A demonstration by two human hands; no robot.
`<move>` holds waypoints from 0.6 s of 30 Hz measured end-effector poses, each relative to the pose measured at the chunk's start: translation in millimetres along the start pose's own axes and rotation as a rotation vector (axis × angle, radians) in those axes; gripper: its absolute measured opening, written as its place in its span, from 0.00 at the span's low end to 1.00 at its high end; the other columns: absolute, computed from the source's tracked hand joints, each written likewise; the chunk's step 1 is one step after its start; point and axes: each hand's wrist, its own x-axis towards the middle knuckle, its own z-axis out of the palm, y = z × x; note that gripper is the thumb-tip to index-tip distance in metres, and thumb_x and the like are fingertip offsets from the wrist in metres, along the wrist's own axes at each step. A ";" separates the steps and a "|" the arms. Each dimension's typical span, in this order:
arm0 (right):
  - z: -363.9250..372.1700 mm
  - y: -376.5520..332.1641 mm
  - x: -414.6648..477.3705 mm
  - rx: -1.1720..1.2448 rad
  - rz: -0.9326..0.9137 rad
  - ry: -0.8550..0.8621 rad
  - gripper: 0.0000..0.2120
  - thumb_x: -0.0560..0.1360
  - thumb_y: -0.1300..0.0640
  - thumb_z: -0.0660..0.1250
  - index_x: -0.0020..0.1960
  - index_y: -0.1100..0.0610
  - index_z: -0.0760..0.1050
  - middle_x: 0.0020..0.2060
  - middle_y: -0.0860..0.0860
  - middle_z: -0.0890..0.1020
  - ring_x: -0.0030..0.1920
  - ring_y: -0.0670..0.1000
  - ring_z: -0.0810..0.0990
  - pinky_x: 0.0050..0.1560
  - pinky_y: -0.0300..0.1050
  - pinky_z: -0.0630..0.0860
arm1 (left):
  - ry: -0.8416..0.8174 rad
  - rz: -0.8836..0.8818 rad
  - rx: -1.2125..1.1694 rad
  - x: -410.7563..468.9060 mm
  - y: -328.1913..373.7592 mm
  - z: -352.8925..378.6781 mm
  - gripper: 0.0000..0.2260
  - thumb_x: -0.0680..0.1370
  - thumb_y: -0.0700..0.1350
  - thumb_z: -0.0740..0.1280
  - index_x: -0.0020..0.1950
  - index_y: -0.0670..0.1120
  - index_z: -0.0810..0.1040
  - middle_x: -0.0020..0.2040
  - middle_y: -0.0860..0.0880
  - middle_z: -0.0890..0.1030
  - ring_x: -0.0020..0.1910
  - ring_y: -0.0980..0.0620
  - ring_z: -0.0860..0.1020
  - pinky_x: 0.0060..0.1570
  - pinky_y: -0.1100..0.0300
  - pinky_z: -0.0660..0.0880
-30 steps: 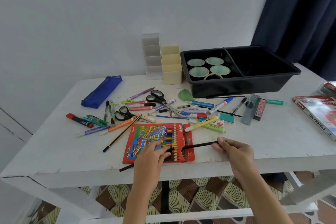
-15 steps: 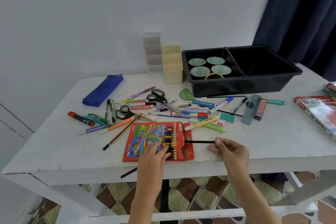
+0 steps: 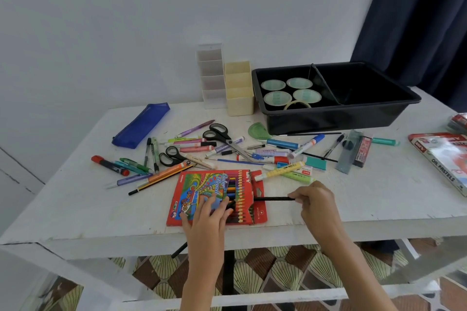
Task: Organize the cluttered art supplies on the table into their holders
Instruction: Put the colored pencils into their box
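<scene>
Left hand [image 3: 208,214]: lies on the colour pencil box [image 3: 199,192] with fingers laid out and pressing, probably to stop the box sliding as a pencil is pushed in.
Right hand [image 3: 314,203]: pinches the back end of the black pencil [image 3: 274,199] between thumb and fingertips. Holding it by the end leaves the shaft free to enter the box.
Black pencil: lies level just above the surface [image 3: 75,209]. Its front end is at the box's open right side, beside the left fingertips, and the tip itself is hidden.
Colour pencil box: sits near the front edge with its flap open to the right.
Loose supplies: pens, markers and scissors [image 3: 222,136] lie scattered behind the box.
Holders: the white holder [image 3: 212,76], cream holder [image 3: 238,88] and black tray [image 3: 341,118] stand at the back, apart from the clutter.
Change: a second ago the pencil slanted and more of it showed. Now it lies level with less showing, and the right hand is nearer the box. The left hand has barely moved.
</scene>
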 end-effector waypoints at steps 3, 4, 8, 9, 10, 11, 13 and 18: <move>4.2 -7.5 10.7 -0.045 -0.005 -0.087 0.12 0.75 0.70 0.63 0.50 0.59 0.82 0.46 0.55 0.77 0.46 0.51 0.75 0.46 0.35 0.67 | -0.048 -0.056 -0.025 0.2 2.7 -2.2 0.15 0.72 0.45 0.72 0.57 0.53 0.81 0.60 0.50 0.79 0.64 0.44 0.74 0.61 0.31 0.60; 7.5 -12.3 12.5 -0.063 -0.027 -0.126 0.11 0.76 0.67 0.63 0.52 0.58 0.82 0.47 0.54 0.78 0.46 0.49 0.73 0.47 0.35 0.66 | -0.059 -0.074 -0.036 0.4 4.8 -2.9 0.14 0.72 0.45 0.71 0.58 0.54 0.80 0.61 0.50 0.79 0.65 0.43 0.73 0.63 0.31 0.59; 32.9 -34.7 6.8 -0.189 -0.251 -0.104 0.08 0.72 0.60 0.71 0.51 0.53 0.83 0.40 0.50 0.76 0.45 0.50 0.70 0.44 0.43 0.67 | -0.058 -0.013 0.070 3.7 7.3 0.8 0.17 0.63 0.44 0.78 0.50 0.53 0.83 0.53 0.49 0.82 0.55 0.40 0.79 0.51 0.27 0.68; 40.5 -39.1 3.7 -0.137 -0.235 -0.098 0.07 0.71 0.60 0.72 0.49 0.55 0.83 0.39 0.50 0.75 0.44 0.51 0.71 0.43 0.43 0.69 | -0.057 -0.015 0.074 4.4 7.8 0.7 0.17 0.63 0.44 0.79 0.50 0.54 0.83 0.53 0.49 0.83 0.55 0.39 0.79 0.51 0.27 0.68; 47.1 -42.5 1.7 -0.065 -0.199 -0.082 0.06 0.71 0.61 0.72 0.47 0.57 0.83 0.39 0.50 0.76 0.44 0.51 0.72 0.43 0.43 0.71 | -0.060 -0.023 0.068 4.7 8.2 0.0 0.17 0.63 0.44 0.79 0.50 0.54 0.83 0.53 0.49 0.82 0.55 0.39 0.79 0.51 0.27 0.68; 51.6 -45.2 1.2 0.011 -0.147 -0.059 0.04 0.71 0.63 0.71 0.45 0.58 0.83 0.39 0.50 0.77 0.45 0.51 0.74 0.43 0.42 0.72 | -0.060 -0.034 0.063 4.4 8.0 0.3 0.16 0.64 0.44 0.78 0.50 0.53 0.83 0.53 0.49 0.82 0.56 0.39 0.79 0.52 0.28 0.67; 52.8 -48.7 2.7 0.154 0.005 -0.033 0.06 0.71 0.65 0.70 0.44 0.56 0.77 0.39 0.48 0.79 0.44 0.47 0.77 0.43 0.38 0.74 | -0.055 -0.052 0.055 3.2 8.5 -0.6 0.15 0.65 0.44 0.77 0.50 0.53 0.84 0.53 0.49 0.83 0.55 0.40 0.79 0.53 0.28 0.66; 32.3 -50.9 -4.6 0.423 0.088 -0.022 0.06 0.73 0.64 0.69 0.45 0.54 0.78 0.39 0.44 0.81 0.40 0.41 0.79 0.41 0.30 0.74 | 0.017 0.037 -0.105 10.6 11.2 -12.1 0.17 0.66 0.40 0.77 0.54 0.48 0.83 0.42 0.48 0.77 0.41 0.48 0.78 0.38 0.49 0.77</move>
